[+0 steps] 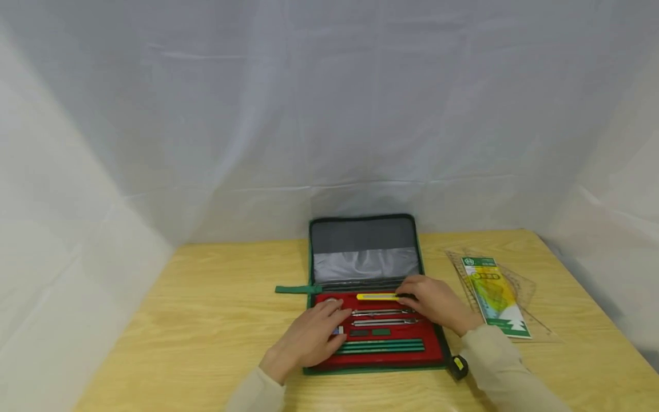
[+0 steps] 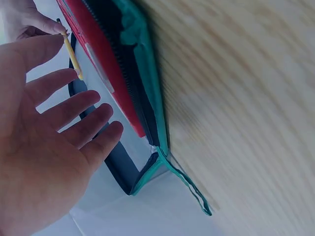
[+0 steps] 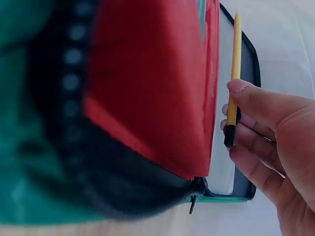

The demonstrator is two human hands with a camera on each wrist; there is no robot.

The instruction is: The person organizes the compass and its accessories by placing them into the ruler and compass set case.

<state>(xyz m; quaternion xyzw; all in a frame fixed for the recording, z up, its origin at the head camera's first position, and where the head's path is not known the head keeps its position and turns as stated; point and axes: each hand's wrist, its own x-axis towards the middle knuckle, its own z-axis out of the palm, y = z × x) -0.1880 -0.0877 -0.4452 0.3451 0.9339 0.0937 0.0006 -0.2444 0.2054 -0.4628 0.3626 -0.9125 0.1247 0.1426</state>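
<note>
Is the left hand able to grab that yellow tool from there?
Probably yes: the left hand looks empty, and the yellow tool points its free end that way; the right hand holds it near the other end.

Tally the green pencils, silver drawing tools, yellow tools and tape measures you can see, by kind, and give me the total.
Green pencils: 3
Silver drawing tools: 2
Yellow tool, held in the right hand: 1
Tape measure: 1
Total: 7
</note>
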